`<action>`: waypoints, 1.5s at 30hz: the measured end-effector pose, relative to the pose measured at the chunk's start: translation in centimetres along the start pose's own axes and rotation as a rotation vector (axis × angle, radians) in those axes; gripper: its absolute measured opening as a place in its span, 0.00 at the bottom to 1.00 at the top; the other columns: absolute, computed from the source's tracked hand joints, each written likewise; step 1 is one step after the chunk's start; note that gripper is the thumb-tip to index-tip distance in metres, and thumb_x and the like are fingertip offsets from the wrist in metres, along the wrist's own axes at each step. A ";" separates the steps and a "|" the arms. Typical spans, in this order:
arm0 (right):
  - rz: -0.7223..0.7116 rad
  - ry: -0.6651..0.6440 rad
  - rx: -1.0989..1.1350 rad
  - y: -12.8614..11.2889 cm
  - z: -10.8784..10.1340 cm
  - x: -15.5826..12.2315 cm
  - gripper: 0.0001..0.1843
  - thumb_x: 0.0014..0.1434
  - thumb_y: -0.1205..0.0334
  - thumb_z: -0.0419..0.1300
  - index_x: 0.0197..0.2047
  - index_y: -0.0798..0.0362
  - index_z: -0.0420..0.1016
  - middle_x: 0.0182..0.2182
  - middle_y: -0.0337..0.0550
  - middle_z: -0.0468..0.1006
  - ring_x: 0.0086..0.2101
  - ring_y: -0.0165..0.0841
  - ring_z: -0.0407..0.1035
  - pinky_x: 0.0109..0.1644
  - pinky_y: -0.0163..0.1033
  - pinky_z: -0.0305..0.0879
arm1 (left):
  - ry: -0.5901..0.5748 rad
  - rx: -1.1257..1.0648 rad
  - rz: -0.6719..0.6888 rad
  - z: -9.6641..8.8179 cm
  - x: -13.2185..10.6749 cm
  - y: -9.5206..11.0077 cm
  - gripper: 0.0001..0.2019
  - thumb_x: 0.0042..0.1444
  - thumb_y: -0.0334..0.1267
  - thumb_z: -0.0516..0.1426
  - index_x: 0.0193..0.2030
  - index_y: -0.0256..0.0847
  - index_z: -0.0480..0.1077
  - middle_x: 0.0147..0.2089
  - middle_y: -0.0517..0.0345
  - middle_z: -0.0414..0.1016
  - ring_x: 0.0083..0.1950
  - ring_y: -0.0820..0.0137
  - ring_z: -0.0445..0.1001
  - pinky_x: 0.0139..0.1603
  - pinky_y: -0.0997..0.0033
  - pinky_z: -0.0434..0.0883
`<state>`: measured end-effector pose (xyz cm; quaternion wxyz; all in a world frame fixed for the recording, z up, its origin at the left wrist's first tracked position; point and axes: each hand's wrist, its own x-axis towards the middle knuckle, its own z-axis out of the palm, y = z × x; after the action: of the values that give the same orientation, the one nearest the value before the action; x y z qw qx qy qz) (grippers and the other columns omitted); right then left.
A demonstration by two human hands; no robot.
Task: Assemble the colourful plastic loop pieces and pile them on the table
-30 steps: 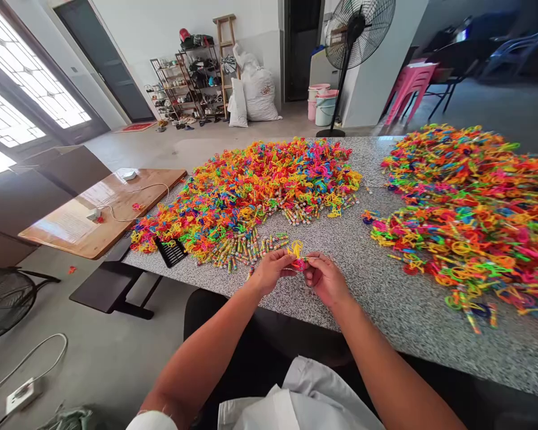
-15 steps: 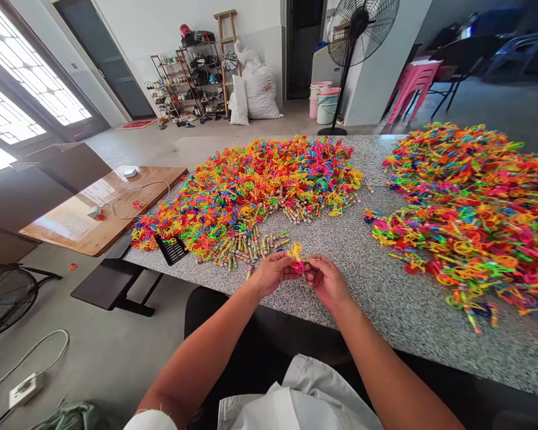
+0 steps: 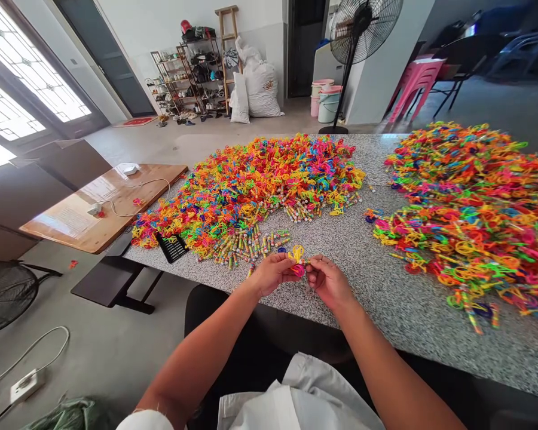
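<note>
My left hand is closed on small looped plastic pieces, one yellow and one pink, near the front edge of the speckled stone table. Facing it, my right hand pinches the end of a thin printed tube, whose other end meets the looped pieces. The fingers hide how the parts join. Just behind the left hand lie several loose printed tubes and a dark blue looped piece.
A large heap of coloured looped pieces covers the back of the table. Another heap, of looped pieces with tubes, fills the right side. A black plastic basket sits at the left edge, near a wooden board.
Both hands stay at nearly the same spot, with the looped pieces and tube still between them. The fingers have shifted slightly, and the view has moved a little.
</note>
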<state>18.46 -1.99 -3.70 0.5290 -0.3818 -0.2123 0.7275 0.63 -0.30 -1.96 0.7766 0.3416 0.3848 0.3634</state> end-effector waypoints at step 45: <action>-0.313 0.003 -1.866 -0.5 4.4 13.6 0.12 0.67 0.59 0.58 0.48 0.51 0.80 0.52 0.55 0.76 0.45 0.43 0.75 0.47 0.42 0.64 | 0.556 1.720 0.415 -6.1 5.6 2.8 0.14 0.69 0.41 0.51 0.48 0.43 0.77 0.53 0.44 0.73 0.58 0.54 0.67 0.60 0.57 0.65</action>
<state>13.30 11.29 -5.09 0.1020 -0.6191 -0.7565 0.1844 -2.90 7.30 -4.58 0.0552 0.7630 0.6254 0.1537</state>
